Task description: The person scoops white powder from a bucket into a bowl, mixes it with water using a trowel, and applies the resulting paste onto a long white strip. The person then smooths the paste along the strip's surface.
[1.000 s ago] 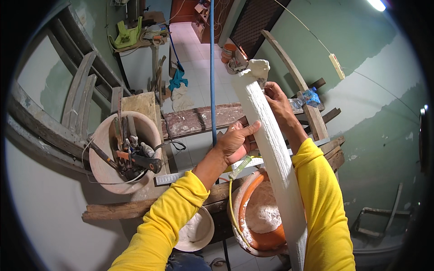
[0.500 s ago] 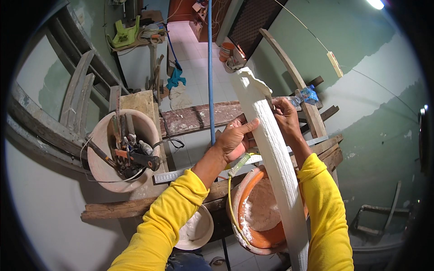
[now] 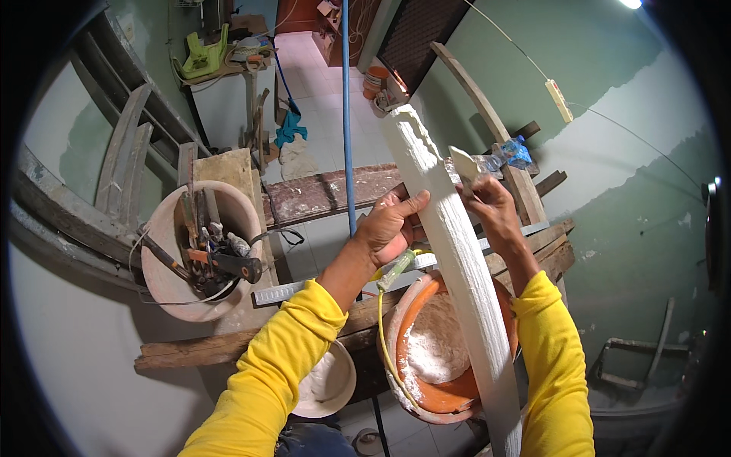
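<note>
My left hand [image 3: 388, 228] grips a long white moulding strip [image 3: 466, 270], thumb on its face and fingers behind. The strip is ridged, with a ragged, broken upper end. It slants from the upper middle down past the lower edge, over an orange bucket [image 3: 449, 400] with pale powder [image 3: 435, 346] in it. Just right of the strip, my right hand [image 3: 491, 202] pinches a small pale flat piece [image 3: 462, 163], held apart from the strip's edge. Whether it is a broken chip or a blade I cannot tell.
At left stands a bucket [image 3: 156, 263] of hand tools. A green-handled tool [image 3: 396, 270] with a yellow cord lies by the orange bucket. A small bowl [image 3: 346, 381] holds white paste. Timber planks [image 3: 190, 350], a blue upright pole [image 3: 345, 114] and a plastic bottle [image 3: 516, 154] surround the work.
My right hand has drawn slightly right and down from the strip, with the pale piece now showing separately. The strip's upper end looks narrower and more ragged. My left hand keeps its grip.
</note>
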Demonstrator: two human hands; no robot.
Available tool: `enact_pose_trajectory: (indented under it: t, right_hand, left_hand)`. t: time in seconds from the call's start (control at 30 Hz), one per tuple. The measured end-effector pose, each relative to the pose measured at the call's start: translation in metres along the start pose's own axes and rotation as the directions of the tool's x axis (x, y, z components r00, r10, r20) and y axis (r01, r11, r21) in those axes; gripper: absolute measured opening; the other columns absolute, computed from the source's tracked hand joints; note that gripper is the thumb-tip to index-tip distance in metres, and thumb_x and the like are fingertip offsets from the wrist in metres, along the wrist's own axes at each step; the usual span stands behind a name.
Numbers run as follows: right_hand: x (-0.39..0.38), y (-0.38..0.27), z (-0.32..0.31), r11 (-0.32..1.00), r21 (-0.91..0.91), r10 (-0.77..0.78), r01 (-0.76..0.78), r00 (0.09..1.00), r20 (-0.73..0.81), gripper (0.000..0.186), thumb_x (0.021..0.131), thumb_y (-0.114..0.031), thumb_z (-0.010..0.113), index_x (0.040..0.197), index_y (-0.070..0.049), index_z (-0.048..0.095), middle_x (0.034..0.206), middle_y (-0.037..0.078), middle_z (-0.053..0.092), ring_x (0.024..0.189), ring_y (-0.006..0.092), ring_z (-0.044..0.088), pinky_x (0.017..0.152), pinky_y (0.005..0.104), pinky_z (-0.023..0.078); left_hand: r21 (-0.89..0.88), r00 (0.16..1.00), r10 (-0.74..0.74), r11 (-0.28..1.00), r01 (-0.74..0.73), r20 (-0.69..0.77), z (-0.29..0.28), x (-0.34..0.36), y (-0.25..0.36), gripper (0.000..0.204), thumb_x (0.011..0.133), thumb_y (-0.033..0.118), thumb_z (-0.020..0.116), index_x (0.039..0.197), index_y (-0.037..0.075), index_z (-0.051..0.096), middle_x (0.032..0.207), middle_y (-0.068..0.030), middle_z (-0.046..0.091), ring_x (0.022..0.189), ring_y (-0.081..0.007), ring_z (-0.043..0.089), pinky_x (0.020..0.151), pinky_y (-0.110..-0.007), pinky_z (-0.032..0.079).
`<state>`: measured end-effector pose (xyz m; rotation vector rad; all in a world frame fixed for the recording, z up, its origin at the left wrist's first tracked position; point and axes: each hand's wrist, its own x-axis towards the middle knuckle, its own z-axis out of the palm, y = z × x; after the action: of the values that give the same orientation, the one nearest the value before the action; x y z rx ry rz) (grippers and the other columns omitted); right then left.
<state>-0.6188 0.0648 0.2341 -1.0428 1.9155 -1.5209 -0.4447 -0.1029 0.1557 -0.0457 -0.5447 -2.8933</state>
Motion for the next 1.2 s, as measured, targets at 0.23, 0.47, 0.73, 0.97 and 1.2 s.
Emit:
enact_pose_trajectory:
  t: [0.23,0.47,0.73,0.97,1.2]
  right_hand:
    - [0.047,0.002,0.046,0.981,-0.163,-0.127,0.108,0.986,-0.111,0.013,0.096,0.005,0.075,0.104,-0.003,0.069,0.11,0.001,0.073,0.102,0.0096,0.068,0.092,0.028,0.057]
    - [0.009,0.008,0.034,0.99,-0.093,-0.116,0.107,0.989,-0.091,0.016,0.095,0.008,0.076,0.101,-0.005,0.067,0.11,0.001,0.073,0.102,0.0092,0.067,0.091,0.0281,0.056]
    - [-0.042,0.017,-0.001,0.909,-0.39,-0.207,0.147,0.971,-0.117,0.022,0.091,0.01,0.078,0.092,-0.003,0.06,0.107,0.001,0.073,0.097,0.0086,0.063,0.085,0.0261,0.052]
    - [-0.067,0.015,-0.033,0.94,-0.32,-0.167,0.116,0.976,-0.137,0.022,0.092,0.01,0.077,0.105,-0.006,0.07,0.115,0.003,0.07,0.099,0.0124,0.067,0.088,0.0311,0.056]
    - [0.039,-0.006,0.012,0.862,-0.461,-0.312,0.211,0.937,-0.154,0.02,0.092,0.002,0.08,0.109,-0.003,0.071,0.111,0.006,0.076,0.105,0.0138,0.07,0.093,0.032,0.057]
  left_hand:
    - [-0.002,1.0,0.002,1.0,-0.002,-0.013,0.003,-0.002,0.002,0.038,0.108,0.017,0.068,0.143,0.009,0.059,0.131,-0.0079,0.07,0.121,-0.0234,0.07,0.111,-0.048,0.057]
    - [0.005,0.999,0.018,1.0,-0.018,-0.038,0.003,-0.004,0.001,0.038,0.107,0.018,0.069,0.143,0.01,0.059,0.13,-0.0071,0.07,0.12,-0.0219,0.07,0.11,-0.048,0.057]
    - [-0.018,1.0,0.023,1.0,-0.023,-0.013,0.001,-0.005,0.002,0.034,0.106,0.019,0.071,0.137,0.009,0.061,0.128,-0.0083,0.071,0.117,-0.0231,0.072,0.108,-0.046,0.059]
    - [-0.017,1.0,0.029,0.999,-0.029,0.004,0.005,-0.002,0.001,0.035,0.106,0.019,0.072,0.137,0.009,0.06,0.127,-0.0083,0.071,0.116,-0.023,0.072,0.106,-0.046,0.06]
    - [-0.002,0.999,0.032,0.999,-0.032,0.008,-0.001,-0.002,0.0,0.038,0.107,0.019,0.069,0.142,0.009,0.059,0.13,-0.0077,0.071,0.12,-0.023,0.071,0.108,-0.048,0.058]
